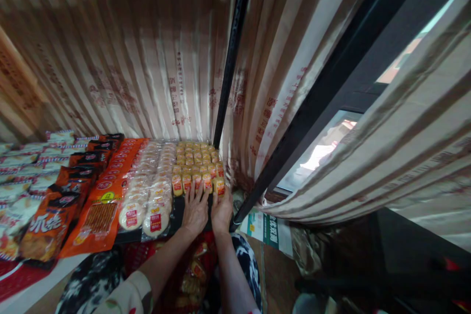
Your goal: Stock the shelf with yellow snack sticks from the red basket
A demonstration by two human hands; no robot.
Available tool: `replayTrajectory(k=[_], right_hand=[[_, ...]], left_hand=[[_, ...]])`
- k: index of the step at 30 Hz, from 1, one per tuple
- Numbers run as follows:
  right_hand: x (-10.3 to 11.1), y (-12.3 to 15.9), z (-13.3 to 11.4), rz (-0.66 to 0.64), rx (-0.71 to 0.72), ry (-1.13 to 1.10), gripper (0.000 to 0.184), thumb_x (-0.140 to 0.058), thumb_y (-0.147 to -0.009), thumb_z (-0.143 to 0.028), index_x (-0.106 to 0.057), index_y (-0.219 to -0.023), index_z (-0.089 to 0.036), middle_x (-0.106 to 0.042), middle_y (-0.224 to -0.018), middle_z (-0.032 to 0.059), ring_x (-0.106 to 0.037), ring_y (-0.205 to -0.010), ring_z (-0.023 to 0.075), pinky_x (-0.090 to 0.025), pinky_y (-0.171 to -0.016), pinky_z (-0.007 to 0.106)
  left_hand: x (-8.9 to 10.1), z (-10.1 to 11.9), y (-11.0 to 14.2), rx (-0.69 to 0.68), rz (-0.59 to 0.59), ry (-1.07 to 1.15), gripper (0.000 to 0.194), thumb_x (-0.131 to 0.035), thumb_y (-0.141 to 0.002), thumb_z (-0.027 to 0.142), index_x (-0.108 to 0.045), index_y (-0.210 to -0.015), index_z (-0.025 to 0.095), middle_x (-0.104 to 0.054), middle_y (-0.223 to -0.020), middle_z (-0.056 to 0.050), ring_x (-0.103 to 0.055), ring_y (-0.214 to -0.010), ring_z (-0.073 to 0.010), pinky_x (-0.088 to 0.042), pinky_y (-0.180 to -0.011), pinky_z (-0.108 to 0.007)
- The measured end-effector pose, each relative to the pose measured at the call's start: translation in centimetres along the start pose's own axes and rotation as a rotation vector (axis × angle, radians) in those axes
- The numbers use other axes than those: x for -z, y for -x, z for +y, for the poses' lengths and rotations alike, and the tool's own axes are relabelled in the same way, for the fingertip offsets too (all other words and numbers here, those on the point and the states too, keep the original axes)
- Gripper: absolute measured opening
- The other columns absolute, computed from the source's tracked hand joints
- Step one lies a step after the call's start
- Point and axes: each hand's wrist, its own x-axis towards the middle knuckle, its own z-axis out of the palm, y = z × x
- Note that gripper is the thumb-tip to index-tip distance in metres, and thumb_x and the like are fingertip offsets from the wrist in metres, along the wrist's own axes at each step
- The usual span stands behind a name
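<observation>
My left hand [194, 210] lies flat on the shelf, fingers stretched out and touching the front row of small yellow snack packs [197, 163]. My right hand [221, 211] rests beside it, its fingers reaching the rightmost front packs near the black post [231, 54]. Neither hand grips a pack that I can see. Left of the yellow packs stand rows of round white cakes in clear wrap [149, 191].
Orange snack bags [101, 213] and dark orange bags [47, 228] lie further left, then white bags [14, 176]. A striped curtain [147, 54] hangs behind and to the right. A slanted black frame bar [324, 103] crosses the right side. A bag of packs [191, 279] sits below.
</observation>
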Motion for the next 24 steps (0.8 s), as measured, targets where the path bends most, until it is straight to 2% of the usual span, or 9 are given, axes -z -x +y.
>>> replayTrajectory(k=[7, 13, 19, 24], right_hand=[[-0.2, -1.0, -0.6, -0.015, -0.031, -0.005, 0.043, -0.037, -0.086, -0.029, -0.045, -0.122, -0.009, -0.057, -0.115, 0.0206, -0.054, -0.108, 0.0269, -0.045, -0.084, 0.036], [-0.9, -1.5, -0.1, -0.061, -0.122, 0.008, 0.035, -0.039, -0.085, -0.03, -0.048, -0.113, -0.011, -0.063, -0.099, 0.0167, -0.062, -0.079, 0.0235, -0.046, -0.074, 0.035], [-1.2, -1.9, 0.1, -0.037, -0.044, -0.011, 0.03, -0.038, -0.085, -0.03, -0.051, -0.106, -0.013, -0.06, -0.103, 0.0162, -0.058, -0.094, 0.0237, -0.044, -0.082, 0.035], [-1.3, -2.3, 0.4, -0.019, -0.003, -0.022, 0.029, -0.039, -0.084, -0.028, -0.052, -0.105, -0.012, -0.06, -0.103, 0.0156, -0.056, -0.098, 0.0237, -0.043, -0.085, 0.035]], left_hand=[[-0.1, 0.0, 0.0, 0.009, -0.03, 0.011, 0.049, -0.044, -0.081, 0.013, -0.048, -0.13, 0.021, -0.035, -0.146, -0.008, -0.011, -0.139, -0.0305, -0.023, -0.109, -0.054], [-0.2, -0.1, 0.0, 0.011, -0.023, 0.005, 0.05, -0.046, -0.081, 0.014, -0.048, -0.13, 0.022, -0.034, -0.146, -0.007, -0.011, -0.14, -0.0297, -0.022, -0.109, -0.053], [0.0, 0.1, -0.1, 0.016, -0.033, -0.005, 0.05, -0.046, -0.082, 0.013, -0.048, -0.13, 0.023, -0.034, -0.146, -0.007, -0.012, -0.14, -0.0298, -0.022, -0.11, -0.052], [0.1, 0.2, -0.1, 0.016, -0.035, -0.025, 0.049, -0.047, -0.081, 0.014, -0.048, -0.13, 0.022, -0.034, -0.146, -0.006, -0.013, -0.139, -0.0293, -0.022, -0.11, -0.052]])
